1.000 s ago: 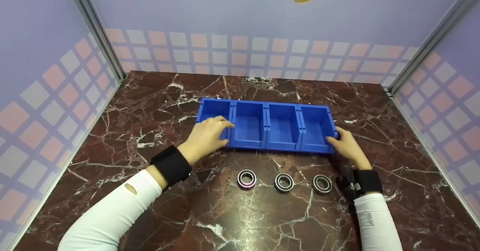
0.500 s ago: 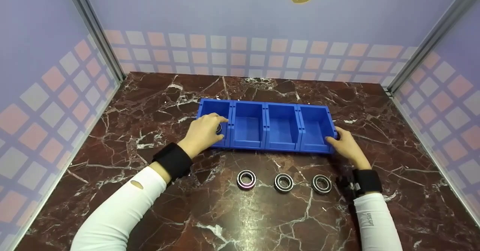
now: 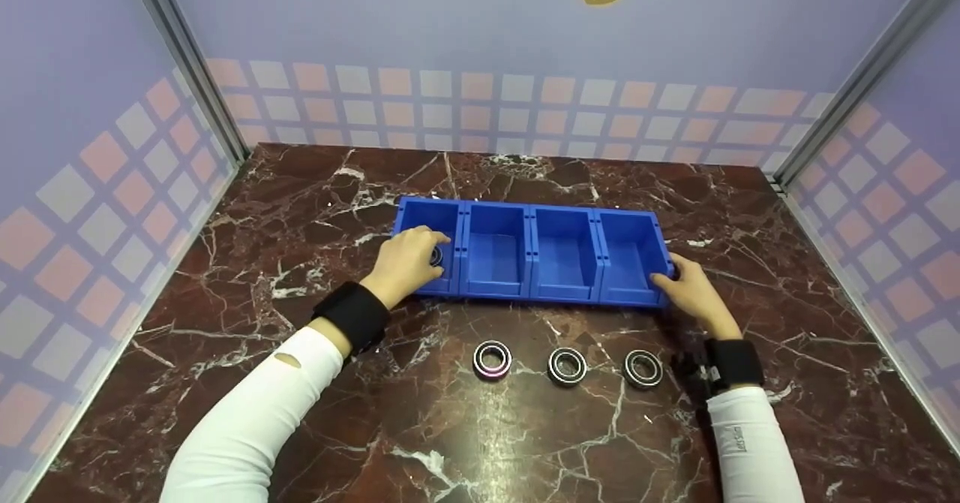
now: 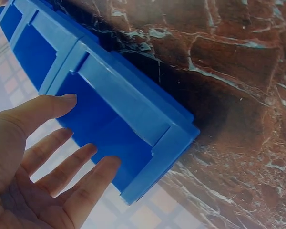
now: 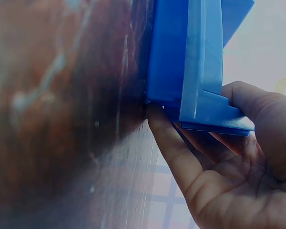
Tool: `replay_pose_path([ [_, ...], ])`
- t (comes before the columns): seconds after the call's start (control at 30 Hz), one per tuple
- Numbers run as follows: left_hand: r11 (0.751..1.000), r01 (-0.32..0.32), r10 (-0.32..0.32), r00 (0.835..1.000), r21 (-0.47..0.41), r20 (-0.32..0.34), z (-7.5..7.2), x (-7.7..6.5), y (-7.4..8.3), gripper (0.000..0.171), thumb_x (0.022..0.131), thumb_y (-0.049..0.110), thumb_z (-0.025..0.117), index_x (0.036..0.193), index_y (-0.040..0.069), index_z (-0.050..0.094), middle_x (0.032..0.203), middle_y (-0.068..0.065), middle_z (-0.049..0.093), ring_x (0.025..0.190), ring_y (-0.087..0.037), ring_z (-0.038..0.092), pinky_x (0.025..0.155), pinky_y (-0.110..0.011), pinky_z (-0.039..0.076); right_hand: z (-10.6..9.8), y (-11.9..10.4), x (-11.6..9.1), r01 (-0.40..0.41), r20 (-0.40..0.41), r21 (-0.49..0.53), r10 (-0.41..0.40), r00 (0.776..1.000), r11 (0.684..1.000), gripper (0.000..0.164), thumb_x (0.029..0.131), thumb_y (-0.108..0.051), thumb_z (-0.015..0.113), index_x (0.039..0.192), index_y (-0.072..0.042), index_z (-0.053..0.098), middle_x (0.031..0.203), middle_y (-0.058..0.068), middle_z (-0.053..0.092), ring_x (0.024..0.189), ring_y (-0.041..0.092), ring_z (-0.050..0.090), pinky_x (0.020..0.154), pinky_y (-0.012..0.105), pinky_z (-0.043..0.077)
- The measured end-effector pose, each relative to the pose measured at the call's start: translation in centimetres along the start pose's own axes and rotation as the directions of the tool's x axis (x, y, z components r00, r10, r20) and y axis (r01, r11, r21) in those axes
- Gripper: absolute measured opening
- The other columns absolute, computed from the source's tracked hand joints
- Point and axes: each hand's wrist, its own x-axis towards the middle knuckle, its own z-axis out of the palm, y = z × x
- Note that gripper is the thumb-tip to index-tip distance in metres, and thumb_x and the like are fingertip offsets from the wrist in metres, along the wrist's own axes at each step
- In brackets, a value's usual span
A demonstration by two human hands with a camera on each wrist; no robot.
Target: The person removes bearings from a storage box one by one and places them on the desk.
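A blue four-part storage bin (image 3: 495, 290) stands on the marble-patterned table. My left hand (image 3: 405, 263) is over its leftmost compartment, with the thumb and fingers spread apart and nothing between them in the left wrist view. A bearing (image 3: 436, 255) shows in that compartment through the gap between thumb and fingers, partly hidden by the hand. At the bin's right end, my right hand (image 3: 694, 291) grips the side wall. In the right wrist view its thumb is over the inner side and its fingers (image 5: 174, 145) are outside and under the edge.
In front of the bin, three more bearings lie in a row: a left one (image 3: 492, 359) with a pinkish lower side, a middle one (image 3: 567, 366) and a right one (image 3: 643, 368). Patterned panels (image 3: 480, 105) enclose the table at the back and both sides.
My left hand has drawn slightly left over the leftmost compartment, and the bearing there has come into view. The right hand, the bin and the row of bearings have stayed in place.
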Motion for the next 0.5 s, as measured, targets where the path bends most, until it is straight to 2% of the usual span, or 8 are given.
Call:
replay_pose_path([
  [0.5, 0.999, 0.039, -0.039, 0.999, 0.024, 0.022, 1.8, 1.4, -0.8, 0.048, 0.082, 0.007, 0.079, 0.129, 0.003, 0.071, 0.123, -0.022, 0.07, 0.113, -0.041, 0.067, 0.088, -0.056, 0.056, -0.1, -0.1, -0.2, 0.001, 0.019, 0.021, -0.001, 1.0, 1.0, 0.042, 0.097, 0.004, 0.057, 0.135, 0.022, 0.05, 0.12, 0.036, 0.063, 0.089, 0.003, 0.059, 0.08, 0.014, 0.046],
])
